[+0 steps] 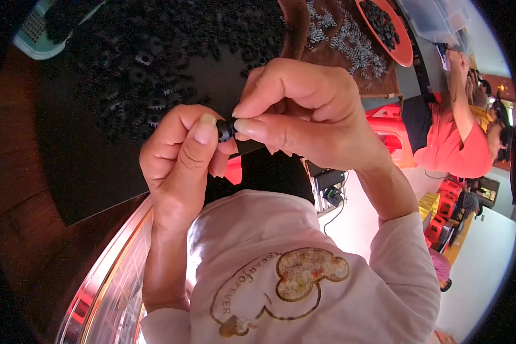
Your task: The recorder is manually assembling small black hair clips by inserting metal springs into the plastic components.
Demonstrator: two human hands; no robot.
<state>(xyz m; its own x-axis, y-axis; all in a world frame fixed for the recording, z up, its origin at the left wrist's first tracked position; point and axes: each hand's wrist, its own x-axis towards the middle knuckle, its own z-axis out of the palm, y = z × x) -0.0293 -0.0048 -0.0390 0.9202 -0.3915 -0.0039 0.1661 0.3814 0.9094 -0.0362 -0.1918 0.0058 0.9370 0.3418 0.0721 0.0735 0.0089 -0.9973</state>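
Note:
My left hand (180, 152) and my right hand (304, 112) meet in front of my chest over a small black plastic part (226, 130). The thumb and fingers of each hand pinch it from either side, so most of the part is hidden. Beyond the hands, a black mat (86, 160) on the table carries a wide heap of small black gear-like parts (155, 63).
A pile of small metal springs (350, 40) lies on a brown surface at the upper right, beside an orange tray (404, 51) of black parts. A teal basket (37, 34) sits at top left. A person in a red shirt (453, 143) works at right, near red stools (387, 123).

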